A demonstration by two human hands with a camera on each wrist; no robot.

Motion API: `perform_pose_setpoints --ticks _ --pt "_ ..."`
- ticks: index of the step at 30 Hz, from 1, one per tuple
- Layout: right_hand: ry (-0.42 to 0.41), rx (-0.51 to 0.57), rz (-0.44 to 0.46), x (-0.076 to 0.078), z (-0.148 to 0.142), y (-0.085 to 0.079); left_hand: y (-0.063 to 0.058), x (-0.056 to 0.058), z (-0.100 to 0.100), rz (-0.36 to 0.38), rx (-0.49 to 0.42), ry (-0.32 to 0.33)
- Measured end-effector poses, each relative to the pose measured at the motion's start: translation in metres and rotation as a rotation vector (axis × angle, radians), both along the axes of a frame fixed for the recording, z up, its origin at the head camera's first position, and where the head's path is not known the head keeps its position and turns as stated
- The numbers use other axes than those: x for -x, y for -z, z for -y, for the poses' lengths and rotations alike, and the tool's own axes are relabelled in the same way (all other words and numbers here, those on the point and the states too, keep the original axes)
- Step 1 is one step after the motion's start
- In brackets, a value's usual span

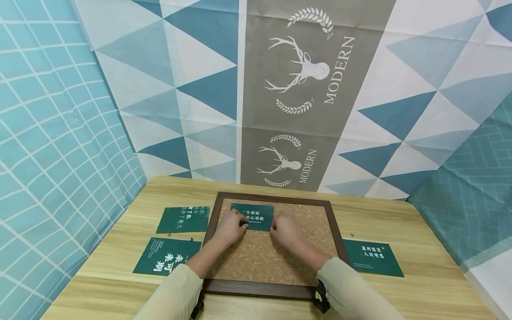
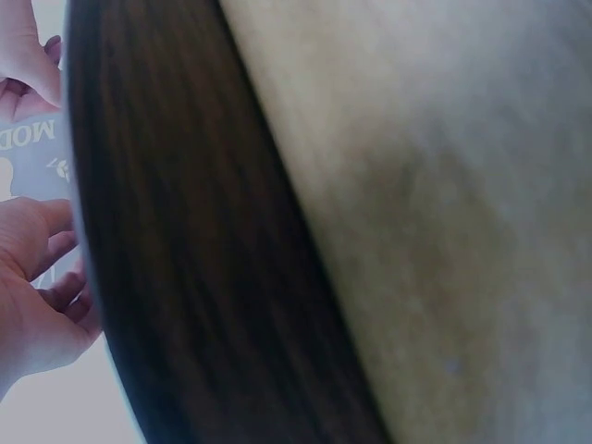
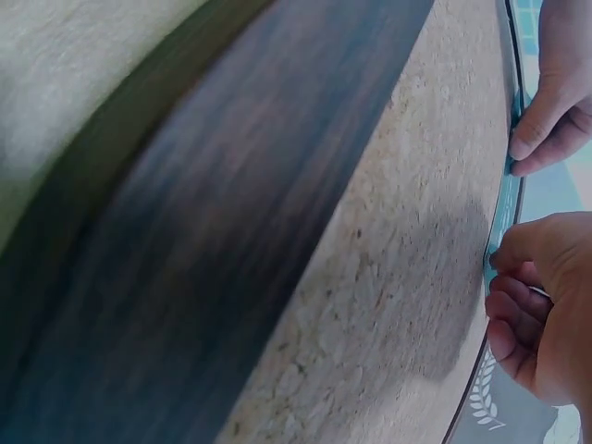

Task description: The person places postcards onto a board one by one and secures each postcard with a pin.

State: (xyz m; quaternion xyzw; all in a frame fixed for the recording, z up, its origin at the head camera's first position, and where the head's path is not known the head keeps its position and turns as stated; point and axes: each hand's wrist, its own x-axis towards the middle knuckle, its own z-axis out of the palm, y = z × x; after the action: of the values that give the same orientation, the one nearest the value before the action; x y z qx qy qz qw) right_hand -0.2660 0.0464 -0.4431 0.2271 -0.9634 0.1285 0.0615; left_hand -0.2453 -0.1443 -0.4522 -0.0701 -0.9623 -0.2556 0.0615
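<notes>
A dark green card (image 1: 258,210) with white Chinese lettering lies at the top of a cork board (image 1: 272,264) in a dark brown wooden frame. My left hand (image 1: 231,227) pinches the card's left edge between thumb and finger. At the opposite edge, my right hand (image 1: 287,230) pinches the lower right corner. From the right wrist, the card (image 3: 502,217) shows only as a thin teal strip between both hands. The left wrist view is mostly filled by the brown frame (image 2: 194,231); my left hand (image 2: 42,287) shows at its edge, the card hidden there.
Left of the board lie two more green cards, an upper one (image 1: 184,219) and a lower one (image 1: 160,255). Another green card (image 1: 374,258) lies to the right, beside the frame. The wooden table (image 1: 100,262) meets a patterned wall covering (image 1: 208,133) at the back.
</notes>
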Motion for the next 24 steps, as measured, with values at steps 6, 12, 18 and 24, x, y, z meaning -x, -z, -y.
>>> perform_pose_setpoints --ticks 6,12,18,24 --pt "-0.044 -0.124 -0.115 -0.0045 0.0038 0.0012 -0.0003 -0.0011 0.0000 0.003 0.000 0.001" --pt "-0.066 -0.161 -0.122 -0.0049 0.0076 0.0023 0.0000 -0.0004 -0.0007 0.000 -0.006 0.002" --pt "-0.078 -0.201 -0.151 -0.0064 0.0096 0.0039 -0.0004 -0.0011 -0.0015 -0.010 0.008 0.003" --pt "-0.093 -0.167 -0.139 -0.0056 0.0091 0.0054 -0.0012 -0.0009 -0.0014 -0.001 0.003 -0.007"
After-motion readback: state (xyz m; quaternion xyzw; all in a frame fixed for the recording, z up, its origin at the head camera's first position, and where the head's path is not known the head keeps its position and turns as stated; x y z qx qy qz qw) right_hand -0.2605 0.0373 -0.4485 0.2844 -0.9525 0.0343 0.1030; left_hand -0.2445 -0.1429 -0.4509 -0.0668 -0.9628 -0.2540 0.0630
